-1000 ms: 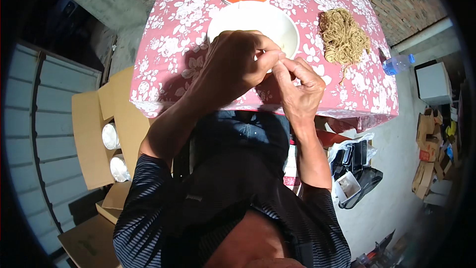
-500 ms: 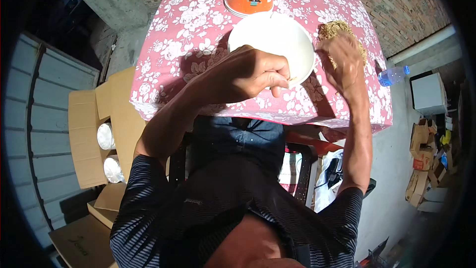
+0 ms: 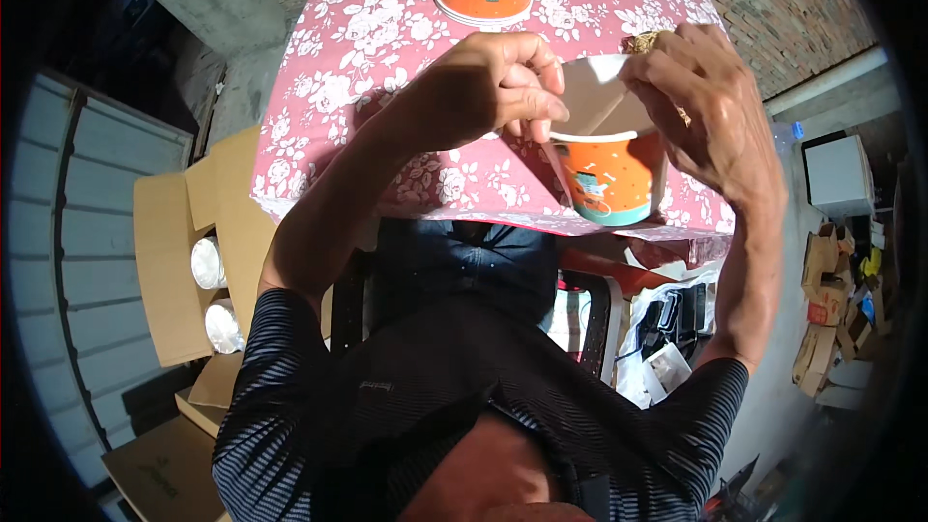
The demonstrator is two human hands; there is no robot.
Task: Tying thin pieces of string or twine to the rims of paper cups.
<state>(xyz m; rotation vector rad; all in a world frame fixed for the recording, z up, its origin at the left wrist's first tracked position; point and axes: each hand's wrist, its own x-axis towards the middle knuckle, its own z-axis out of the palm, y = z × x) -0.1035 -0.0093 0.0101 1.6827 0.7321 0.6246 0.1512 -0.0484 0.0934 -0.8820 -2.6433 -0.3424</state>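
A cloth-covered desk (image 3: 333,97), pink with white flowers, spreads before you. Your right hand (image 3: 713,116) grasps the right side of an orange tub (image 3: 604,174); your left hand (image 3: 510,87), half-curled, is at its left rim, grip unclear. The tub, teal-based and pale inside, is at the desk's near edge.

nearer orange tub (image 3: 623,169) is showing smooth paper | flowered bench cover (image 3: 319,87) is looking like matt cloth | brick wall (image 3: 773,10) is looking rough | carton (image 3: 162,271) is showing matt cardboard
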